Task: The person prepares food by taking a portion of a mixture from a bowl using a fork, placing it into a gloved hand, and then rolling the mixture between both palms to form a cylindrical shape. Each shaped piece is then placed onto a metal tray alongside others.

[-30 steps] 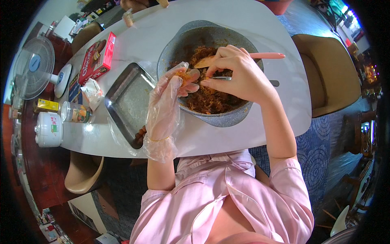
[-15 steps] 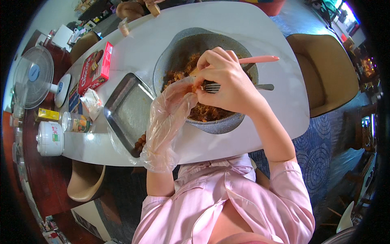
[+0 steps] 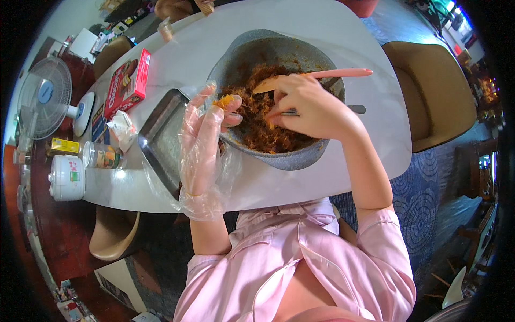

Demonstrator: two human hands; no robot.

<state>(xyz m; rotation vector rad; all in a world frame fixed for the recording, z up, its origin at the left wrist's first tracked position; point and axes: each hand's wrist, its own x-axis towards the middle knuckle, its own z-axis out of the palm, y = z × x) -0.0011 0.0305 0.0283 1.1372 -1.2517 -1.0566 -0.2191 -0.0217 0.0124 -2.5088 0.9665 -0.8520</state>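
My left hand [image 3: 201, 134], in a clear plastic glove, is cupped at the pot's left rim. A small orange-brown clump of shredded food [image 3: 226, 101] rests in its curled fingers. My bare right hand [image 3: 306, 104] is over the pot with its fingers closed round a fork [image 3: 290, 112], whose handle end sticks out to the right. The grey speckled pot [image 3: 236, 51] holds a brown shredded mixture [image 3: 279, 140]. A spatula [image 3: 343, 73] with a pink handle leans in the pot, passing behind my right hand.
Left of the pot lies a dark metal baking tray [image 3: 155, 115], partly hidden by the glove. Beyond it are a red snack box [image 3: 127, 80], a crumpled white packet [image 3: 123, 131] and a clear jar [image 3: 102, 155]. A brown chair [image 3: 429, 96] stands at right. Another person's hand shows at the far edge.
My gloved left hand has drawn back left from the fork with a clump in its fingers. My right hand has lowered the fork toward the mixture, and the spatula has shifted slightly.
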